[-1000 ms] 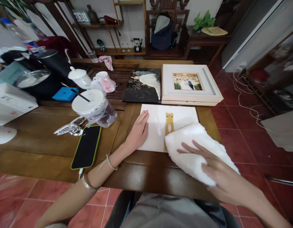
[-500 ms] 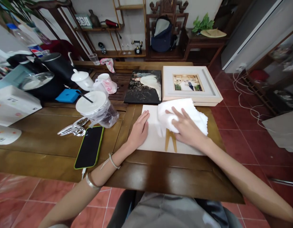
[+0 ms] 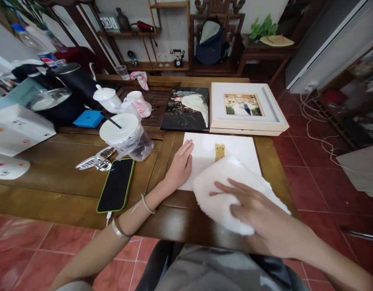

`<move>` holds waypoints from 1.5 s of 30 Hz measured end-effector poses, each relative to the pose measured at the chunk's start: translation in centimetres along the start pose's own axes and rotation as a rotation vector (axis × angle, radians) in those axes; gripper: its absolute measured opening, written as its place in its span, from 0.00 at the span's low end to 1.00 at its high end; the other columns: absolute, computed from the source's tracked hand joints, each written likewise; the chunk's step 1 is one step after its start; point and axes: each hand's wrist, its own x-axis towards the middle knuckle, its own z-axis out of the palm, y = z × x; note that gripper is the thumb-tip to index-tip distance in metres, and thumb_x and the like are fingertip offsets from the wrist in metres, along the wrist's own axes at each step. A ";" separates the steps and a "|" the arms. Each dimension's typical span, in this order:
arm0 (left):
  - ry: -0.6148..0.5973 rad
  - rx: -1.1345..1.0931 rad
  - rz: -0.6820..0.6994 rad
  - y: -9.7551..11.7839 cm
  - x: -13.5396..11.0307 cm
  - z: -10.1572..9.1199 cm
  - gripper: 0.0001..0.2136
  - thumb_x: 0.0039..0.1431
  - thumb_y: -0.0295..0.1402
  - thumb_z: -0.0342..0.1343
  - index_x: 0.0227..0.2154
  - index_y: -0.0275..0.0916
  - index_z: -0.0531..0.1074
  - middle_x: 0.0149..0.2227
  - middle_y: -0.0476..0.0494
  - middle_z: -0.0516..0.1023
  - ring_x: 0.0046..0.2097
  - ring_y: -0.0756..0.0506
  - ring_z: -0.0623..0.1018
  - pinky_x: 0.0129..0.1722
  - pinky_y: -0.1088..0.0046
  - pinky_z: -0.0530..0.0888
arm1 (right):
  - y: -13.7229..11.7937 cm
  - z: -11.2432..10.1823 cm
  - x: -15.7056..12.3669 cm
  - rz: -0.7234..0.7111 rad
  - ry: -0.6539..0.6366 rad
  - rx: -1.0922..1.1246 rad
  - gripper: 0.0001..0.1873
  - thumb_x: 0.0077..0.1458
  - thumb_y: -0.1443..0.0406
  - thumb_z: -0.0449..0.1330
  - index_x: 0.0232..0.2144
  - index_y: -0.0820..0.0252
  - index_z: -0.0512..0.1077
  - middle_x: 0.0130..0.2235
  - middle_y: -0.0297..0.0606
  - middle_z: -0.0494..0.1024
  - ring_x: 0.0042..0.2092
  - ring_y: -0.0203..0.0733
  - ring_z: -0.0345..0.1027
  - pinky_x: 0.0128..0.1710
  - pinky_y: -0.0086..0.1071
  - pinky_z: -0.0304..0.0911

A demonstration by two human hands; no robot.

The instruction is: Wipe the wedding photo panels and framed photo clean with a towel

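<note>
A flat white panel [image 3: 201, 141] lies on the wooden table, with a gold-coloured two-legged piece [image 3: 219, 150] on its face. My left hand [image 3: 179, 165] rests along the panel's left edge, its fingers stretched out. Under my right hand [image 3: 247, 202] is a white cloth [image 3: 216, 190], held bunched with the fingers bent over it and partly spread. The cloth covers the panel's lower right part and hangs over towards the table's front edge. It hides the legs of the gold piece.
Behind the panel lie a dark picture panel [image 3: 186, 109] and a pale framed picture [image 3: 218, 101]. On the left are a phone [image 3: 116, 186] on a cable, a lidded cup with a straw [image 3: 121, 129], a silver hair clip [image 3: 98, 158], a blue box [image 3: 88, 119] and a white teapot [image 3: 107, 99].
My right hand has drawn the cloth down towards me, uncovering the panel's upper part and the top of the gold piece. The left hand has stayed at the panel's edge.
</note>
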 end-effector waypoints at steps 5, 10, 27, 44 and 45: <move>0.000 0.007 0.000 -0.1 0.0 0.1 0.20 0.65 0.27 0.40 0.58 0.30 0.63 0.63 0.29 0.61 0.66 0.40 0.59 0.65 0.53 0.57 | 4.0 -2.1 2.4 0.281 0.338 -0.142 0.05 0.42 0.71 0.51 0.24 0.58 0.66 0.33 0.48 0.77 0.35 0.52 0.72 0.32 0.42 0.68; 0.035 0.001 0.026 -0.4 -0.1 0.3 0.20 0.66 0.28 0.40 0.58 0.34 0.63 0.63 0.33 0.62 0.66 0.41 0.59 0.64 0.51 0.58 | 6.5 -0.8 8.7 0.279 0.303 -0.403 0.19 0.44 0.74 0.53 0.42 0.69 0.70 0.57 0.60 0.68 0.61 0.62 0.55 0.56 0.55 0.55; 0.007 -0.006 0.017 -0.2 0.0 0.1 0.20 0.66 0.30 0.40 0.58 0.33 0.62 0.63 0.32 0.61 0.66 0.40 0.59 0.64 0.51 0.57 | -0.9 1.7 2.0 0.006 -0.043 -0.023 0.17 0.41 0.73 0.55 0.37 0.63 0.73 0.62 0.53 0.62 0.66 0.59 0.45 0.63 0.57 0.42; 0.098 -0.152 -0.048 1.4 0.0 -0.7 0.22 0.69 0.38 0.36 0.58 0.32 0.64 0.63 0.35 0.63 0.65 0.44 0.61 0.65 0.60 0.57 | 3.2 1.5 8.7 0.005 0.035 -0.213 0.16 0.42 0.71 0.56 0.37 0.64 0.72 0.60 0.56 0.65 0.67 0.61 0.43 0.62 0.63 0.34; 0.110 -0.167 -0.066 1.5 0.0 -0.8 0.22 0.69 0.38 0.36 0.57 0.32 0.65 0.62 0.35 0.65 0.64 0.44 0.62 0.65 0.60 0.58 | 2.9 1.6 8.4 -0.057 0.003 -0.193 0.15 0.42 0.71 0.57 0.36 0.63 0.72 0.60 0.55 0.65 0.67 0.58 0.43 0.63 0.61 0.33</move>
